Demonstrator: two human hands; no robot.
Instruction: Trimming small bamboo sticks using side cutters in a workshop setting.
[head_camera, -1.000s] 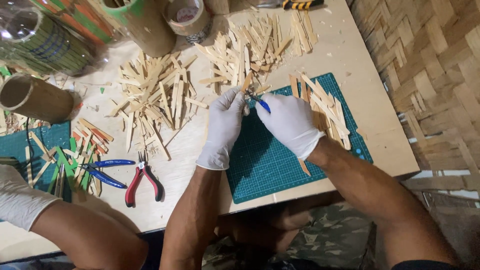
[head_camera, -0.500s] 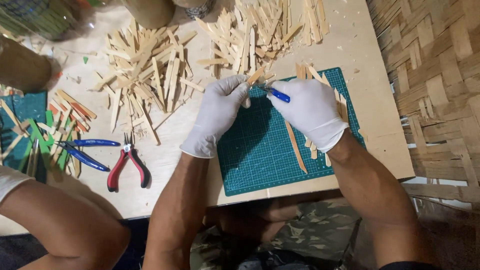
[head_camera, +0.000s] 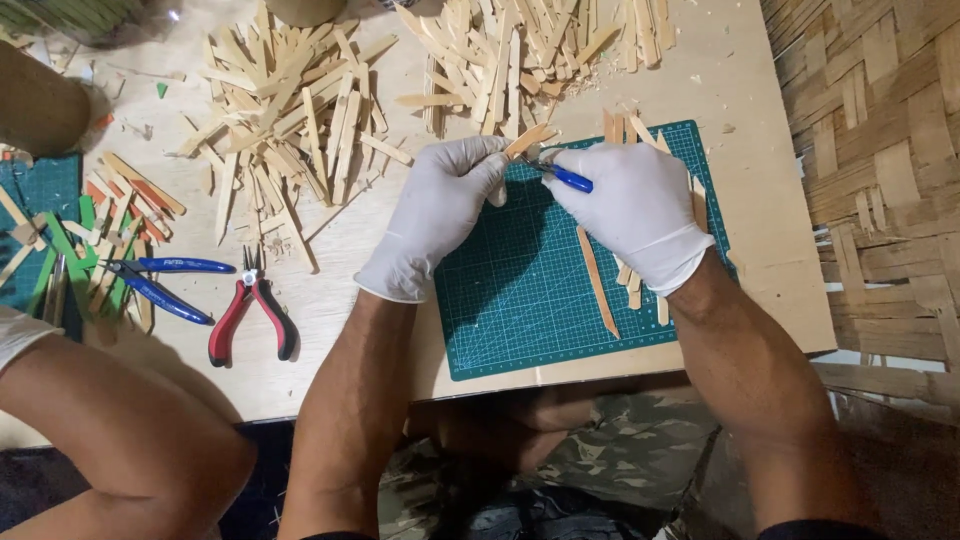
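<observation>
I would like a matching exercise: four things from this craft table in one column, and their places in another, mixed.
Things:
1. red-handled pliers
2. blue-handled cutter
3. wooden stick
4. green cutting mat

Places:
A. pinched in the left hand
B. under both hands
C. held in the right hand
D. lying on the table, left of the mat

Pairs: 1-D, 2-C, 3-A, 4-B

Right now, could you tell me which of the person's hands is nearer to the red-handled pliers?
Left. The left hand is over the green cutting mat's left edge, just right of the red-handled pliers; the right hand is further right, over the mat.
</observation>
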